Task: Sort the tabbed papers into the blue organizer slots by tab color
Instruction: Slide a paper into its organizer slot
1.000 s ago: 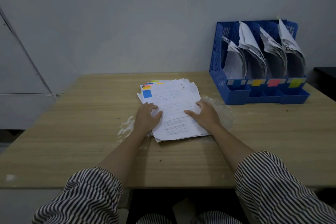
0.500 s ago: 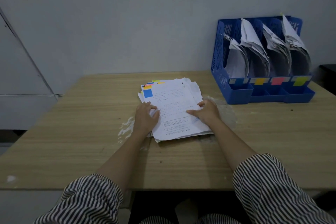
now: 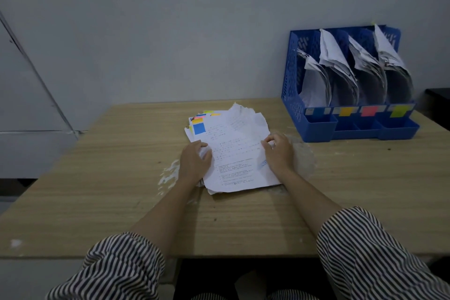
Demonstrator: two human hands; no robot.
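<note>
A loose stack of white printed papers (image 3: 233,153) lies in the middle of the wooden table (image 3: 97,178). The top sheet carries a blue tab (image 3: 199,128) at its upper left corner; orange, red and yellow tabs peek out from sheets beneath. My left hand (image 3: 193,162) holds the stack's left edge with curled fingers. My right hand (image 3: 278,153) pinches the top sheet's right edge, and that sheet's far corner lifts and curls. The blue organizer (image 3: 292,85) stands at the back right with papers in its slots, labelled blue, orange (image 3: 345,111), red (image 3: 369,111) and yellow (image 3: 398,111).
A grey wall runs behind the table. A dark object (image 3: 438,102) sits at the far right beside the organizer. White scuff marks (image 3: 168,175) show on the tabletop left of the stack. My striped sleeves fill the bottom of the view.
My right hand has curled its fingers onto the top sheet's right edge, and the sheet's far corner has lifted. The left hand stays on the left edge. The view shifted slightly.
</note>
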